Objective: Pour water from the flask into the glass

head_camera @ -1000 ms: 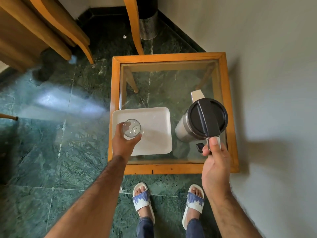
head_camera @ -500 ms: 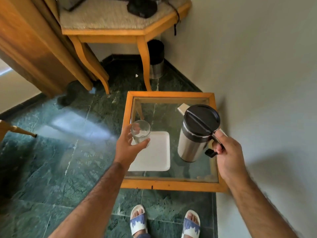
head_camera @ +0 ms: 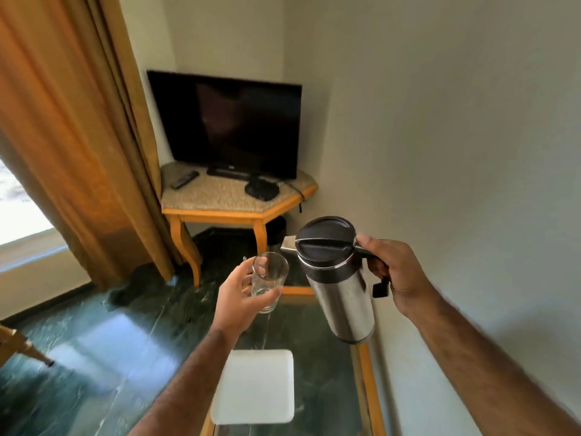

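My left hand [head_camera: 234,298] grips a clear empty glass [head_camera: 268,280], held upright in the air above the glass-topped table [head_camera: 366,382]. My right hand [head_camera: 391,272] holds the black handle of a steel flask [head_camera: 341,292] with a black lid. The flask hangs in the air just right of the glass, leaning slightly. Its spout [head_camera: 287,244] points left, level with and close above the glass rim. No water is seen flowing.
A white square tray [head_camera: 254,387] lies on the table below my hands. A wall runs close on the right. Farther back stands a corner table [head_camera: 232,202] with a television [head_camera: 229,125]. A curtain [head_camera: 72,146] hangs at the left.
Both hands have lifted the glass and the flask off the table and tray, bringing them closer together. The camera has tilted up, showing the room's far corner.
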### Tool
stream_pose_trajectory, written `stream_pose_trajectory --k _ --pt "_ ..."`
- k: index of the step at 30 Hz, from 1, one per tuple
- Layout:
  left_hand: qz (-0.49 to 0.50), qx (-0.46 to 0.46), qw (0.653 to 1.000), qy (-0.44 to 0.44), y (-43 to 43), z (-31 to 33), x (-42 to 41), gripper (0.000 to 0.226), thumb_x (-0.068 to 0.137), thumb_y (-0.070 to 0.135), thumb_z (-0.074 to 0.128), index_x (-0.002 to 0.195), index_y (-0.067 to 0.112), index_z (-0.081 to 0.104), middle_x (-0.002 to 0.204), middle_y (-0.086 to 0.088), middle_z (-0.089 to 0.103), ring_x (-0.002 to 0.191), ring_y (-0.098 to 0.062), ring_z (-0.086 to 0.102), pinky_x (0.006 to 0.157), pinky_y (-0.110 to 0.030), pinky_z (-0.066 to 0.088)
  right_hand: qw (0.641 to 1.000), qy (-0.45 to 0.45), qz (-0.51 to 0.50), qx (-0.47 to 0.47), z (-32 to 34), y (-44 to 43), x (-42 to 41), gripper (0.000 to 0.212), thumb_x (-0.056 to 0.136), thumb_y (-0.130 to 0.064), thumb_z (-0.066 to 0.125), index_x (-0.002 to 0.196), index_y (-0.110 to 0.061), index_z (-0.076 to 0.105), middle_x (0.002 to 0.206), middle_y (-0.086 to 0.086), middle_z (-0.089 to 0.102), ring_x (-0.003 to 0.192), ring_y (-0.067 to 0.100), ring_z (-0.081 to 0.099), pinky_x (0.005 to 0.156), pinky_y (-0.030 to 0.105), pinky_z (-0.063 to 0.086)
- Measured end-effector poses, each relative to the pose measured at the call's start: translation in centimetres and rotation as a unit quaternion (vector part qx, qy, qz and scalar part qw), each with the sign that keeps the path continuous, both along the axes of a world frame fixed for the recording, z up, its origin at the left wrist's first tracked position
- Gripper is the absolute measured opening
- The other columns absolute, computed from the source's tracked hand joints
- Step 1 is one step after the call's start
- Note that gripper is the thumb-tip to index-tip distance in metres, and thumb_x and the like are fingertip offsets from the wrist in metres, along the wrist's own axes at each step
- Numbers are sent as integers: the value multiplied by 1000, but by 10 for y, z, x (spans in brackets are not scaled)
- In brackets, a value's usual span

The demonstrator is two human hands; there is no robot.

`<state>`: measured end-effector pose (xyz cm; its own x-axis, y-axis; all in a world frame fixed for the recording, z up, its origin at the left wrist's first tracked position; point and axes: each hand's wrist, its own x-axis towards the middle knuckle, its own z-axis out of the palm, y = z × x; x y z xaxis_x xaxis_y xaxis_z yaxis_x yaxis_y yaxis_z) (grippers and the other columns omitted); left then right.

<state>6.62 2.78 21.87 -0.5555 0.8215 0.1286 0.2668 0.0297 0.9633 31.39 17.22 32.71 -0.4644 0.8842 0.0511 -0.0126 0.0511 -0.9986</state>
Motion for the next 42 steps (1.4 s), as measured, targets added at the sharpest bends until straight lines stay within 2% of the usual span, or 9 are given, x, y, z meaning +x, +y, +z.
stream_pose_trajectory --k 2,6,16,19,23,27,32,38,42 --pt "6 6 1000 9 0 23 1 63 72 33 94 130 35 68 121 13 73 120 -15 66 104 -42 51 999 -29 21 27 35 2 -4 56 70 -60 78 47 -28 38 47 -10 30 49 14 25 49 26 26" --pt "20 29 999 9 -7 71 1 65 73 31 94 131 35 66 121 13 72 118 -12 65 109 -51 51 990 -88 80 74 105 3 -14 56 68 -65 78 46 -29 42 45 -8 35 46 13 30 47 22 31" --pt "14 56 998 16 -43 130 9 69 64 44 93 128 41 67 121 17 73 117 -8 65 104 -48 54 933 -257 202 150 198 -3 -56 54 77 -65 82 46 -27 59 48 -8 41 43 7 34 47 20 34" --pt "13 50 998 24 -50 138 6 67 66 43 94 127 43 66 121 18 73 118 -9 64 101 -46 56 915 -294 235 148 214 -4 -65 46 78 -66 82 59 -24 78 49 -10 39 43 7 33 46 22 32" --pt "14 40 999 32 -59 142 3 67 69 41 93 130 38 66 121 15 74 119 -12 65 102 -47 56 896 -326 264 146 235 -10 -78 33 78 -64 84 72 -31 85 50 -12 40 43 7 34 45 22 30" --pt "19 27 999 18 -66 139 4 68 67 43 93 129 39 67 117 17 75 118 -12 65 100 -44 56 873 -366 279 162 252 -15 -90 39 77 -64 82 55 -32 76 49 -14 44 43 6 37 46 21 32" --pt "23 21 999 -15 -73 134 7 60 66 41 94 120 46 68 109 36 72 112 -5 65 82 -27 50 834 -431 293 180 268 -23 -109 52 80 -62 83 45 -28 64 49 -11 45 42 7 38 43 21 35" --pt "20 23 999 -35 -74 128 9 59 68 38 95 121 42 70 108 26 77 110 -7 68 79 -23 52 808 -466 304 196 276 -26 -130 53 75 -66 84 53 -25 59 52 -7 45 44 10 39 44 22 37" --pt "22 27 998 -48 -75 125 10 61 68 35 96 123 42 68 107 24 77 111 -5 66 81 -23 52 797 -477 311 202 278 -29 -141 54 73 -67 84 45 -28 60 51 -8 45 43 11 40 45 22 38"
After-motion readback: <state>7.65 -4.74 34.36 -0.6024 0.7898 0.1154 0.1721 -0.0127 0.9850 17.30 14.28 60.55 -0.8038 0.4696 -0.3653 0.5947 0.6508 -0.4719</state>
